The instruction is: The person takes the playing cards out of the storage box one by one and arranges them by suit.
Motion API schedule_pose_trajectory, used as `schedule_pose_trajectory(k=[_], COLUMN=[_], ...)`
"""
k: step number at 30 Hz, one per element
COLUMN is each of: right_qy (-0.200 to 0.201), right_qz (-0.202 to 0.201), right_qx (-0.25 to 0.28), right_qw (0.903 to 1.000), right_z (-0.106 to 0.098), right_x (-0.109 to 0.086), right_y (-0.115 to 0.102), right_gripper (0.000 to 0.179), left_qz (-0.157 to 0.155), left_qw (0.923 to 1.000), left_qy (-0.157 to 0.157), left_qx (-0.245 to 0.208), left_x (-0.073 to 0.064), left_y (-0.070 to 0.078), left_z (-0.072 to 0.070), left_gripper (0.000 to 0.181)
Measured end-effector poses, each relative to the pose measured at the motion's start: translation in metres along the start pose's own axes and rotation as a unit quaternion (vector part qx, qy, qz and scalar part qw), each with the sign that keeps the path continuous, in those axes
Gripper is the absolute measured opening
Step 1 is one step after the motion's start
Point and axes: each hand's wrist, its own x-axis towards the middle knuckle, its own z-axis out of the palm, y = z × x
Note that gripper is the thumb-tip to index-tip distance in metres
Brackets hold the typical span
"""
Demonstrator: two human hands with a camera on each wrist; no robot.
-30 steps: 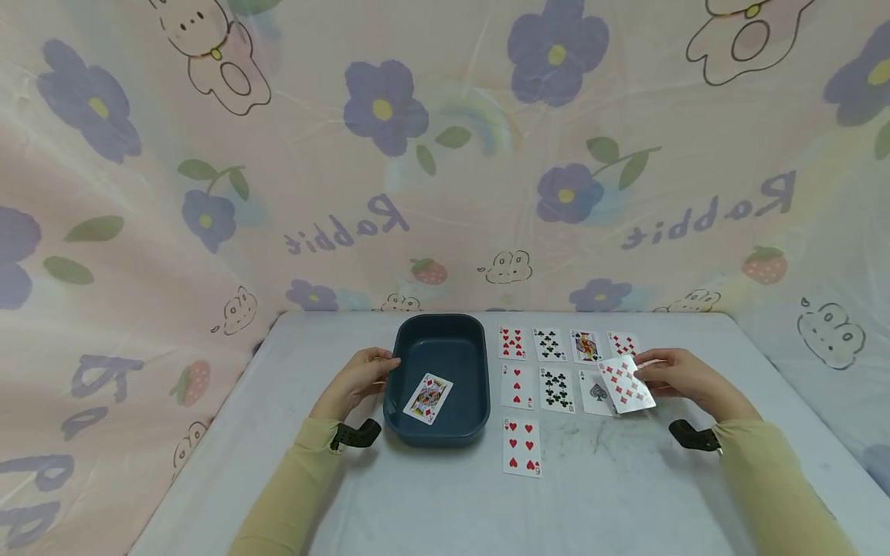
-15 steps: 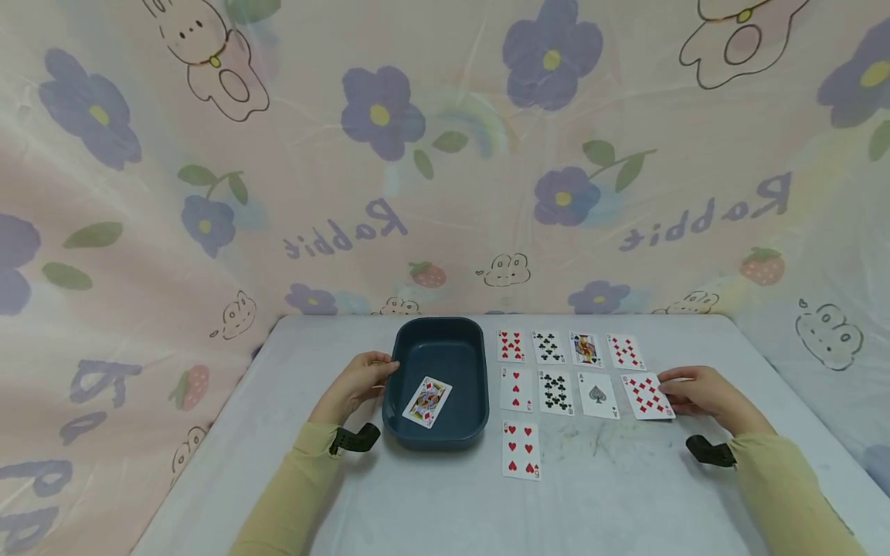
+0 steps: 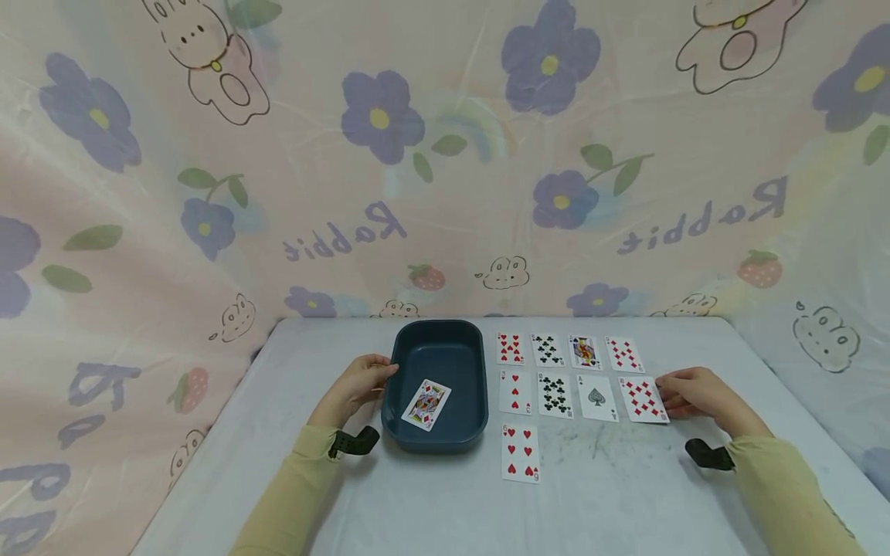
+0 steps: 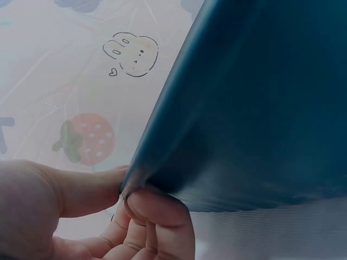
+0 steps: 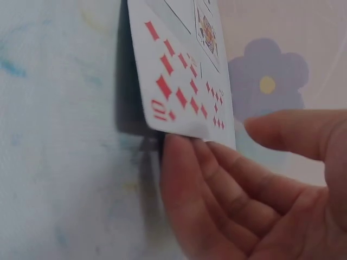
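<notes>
My left hand (image 3: 356,388) pinches the left rim of a dark blue rectangular tray (image 3: 482,386) between thumb and fingers; the left wrist view shows this grip on the rim (image 4: 157,130) closely. Inside the tray lies a face card (image 3: 426,404) with red diamonds. At the right end of the middle row is the ten of diamonds (image 3: 643,399), low over the table. My right hand (image 3: 705,398) touches its right edge with the fingertips. In the right wrist view the thumb stands apart from the ten of diamonds (image 5: 179,97), and a shadow shows under the card.
Left of the ten lie the ace of spades (image 3: 596,397), a clubs card (image 3: 555,394) and the three of hearts (image 3: 515,391). Behind them runs another row, ending in a diamonds card (image 3: 624,354). The six of hearts (image 3: 520,453) lies nearest. A patterned curtain (image 3: 445,193) hangs behind the white table (image 3: 417,510).
My right hand has moved the ten of diamonds rightward and down, from over the ace of spades to beside it. The left hand keeps its grip on the tray.
</notes>
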Motion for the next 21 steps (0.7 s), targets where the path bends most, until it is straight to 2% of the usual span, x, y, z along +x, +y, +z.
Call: schedule_pose_trajectory(k=[7, 11, 16, 21], right_qy=[0.007, 0.04, 0.076, 0.043], right_qz=[0.012, -0.003, -0.063, -0.147], right_qx=[-0.024, -0.033, -0.029, 0.012], right_qw=[0.9996, 0.9987, 0.9947, 0.9881], right_z=[0.001, 0.003, 0.023, 0.052], right_x=[-0.003, 0.001, 0.005, 0.004], right_y=[-0.003, -0.012, -0.049, -0.098], right_gripper=[0.049, 0.05, 0.048, 0.043], left_qz=[0.0, 0.004, 0.004, 0.002], left_qw=[1.0, 1.0, 1.0, 1.0], left_qy=[-0.001, -0.004, -0.003, -0.006], left_qx=[-0.001, 0.002, 0.002, -0.002], left_x=[0.0, -0.001, 0.0, 0.001], left_y=[-0.003, -0.002, 0.001, 0.001], left_z=[0.0, -0.002, -0.002, -0.001], left_gripper=[0.022, 0.022, 0.022, 0.022])
